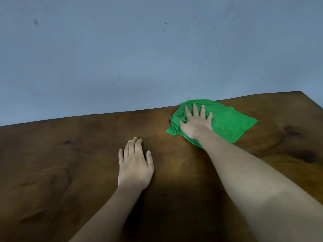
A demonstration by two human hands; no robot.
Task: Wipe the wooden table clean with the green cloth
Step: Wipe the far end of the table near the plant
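A crumpled green cloth [227,123] lies on the dark wooden table [70,163], close to the far edge where the table meets the wall. My right hand [195,124] presses flat on the left part of the cloth, fingers spread and pointing at the wall. Part of the cloth is bunched under the thumb side. My left hand [135,167] rests palm down on the bare wood nearer to me, left of the cloth, fingers close together, holding nothing.
A plain blue-grey wall [139,58] rises directly behind the table's far edge. The table's far right corner [299,91] shows at the upper right. Dark knots mark the wood on the right side.
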